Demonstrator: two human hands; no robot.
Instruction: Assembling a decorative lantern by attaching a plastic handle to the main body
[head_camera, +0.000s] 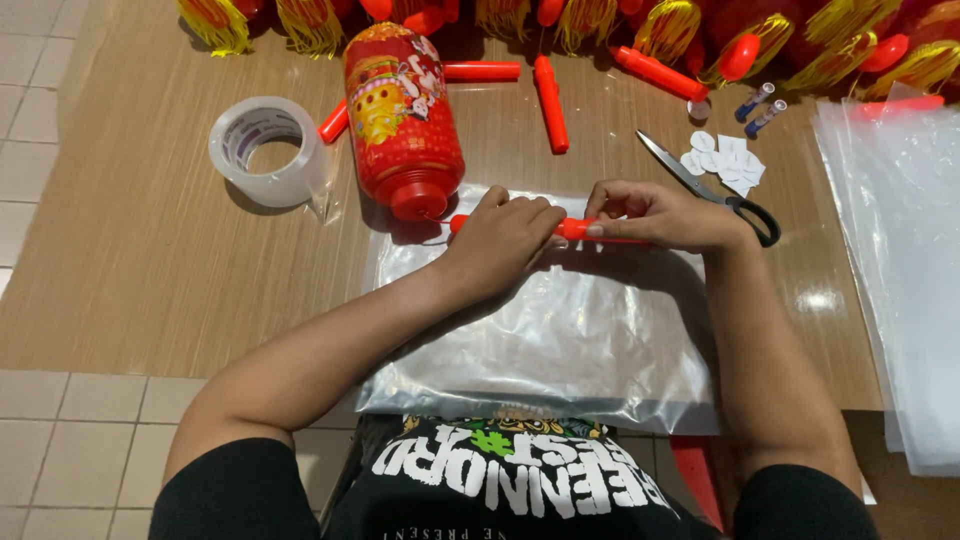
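My left hand (505, 240) and my right hand (655, 213) both grip one orange plastic stick (572, 228) that lies crosswise at the far edge of a clear plastic bag (560, 340). The stick's left tip pokes out beside the base of a red lantern (402, 115) decorated in gold, which lies on the wooden table (140, 260) just beyond my left hand. The middle of the stick shows between my hands; the rest is hidden under my fingers.
A roll of clear tape (268, 150) sits at the left. Black-handled scissors (712, 188) and small white paper pieces (722, 158) lie right of my hands. More orange sticks (550, 102), two small tubes (760, 108), tasselled red lanterns (760, 40) and a stack of plastic bags (900, 220) are around.
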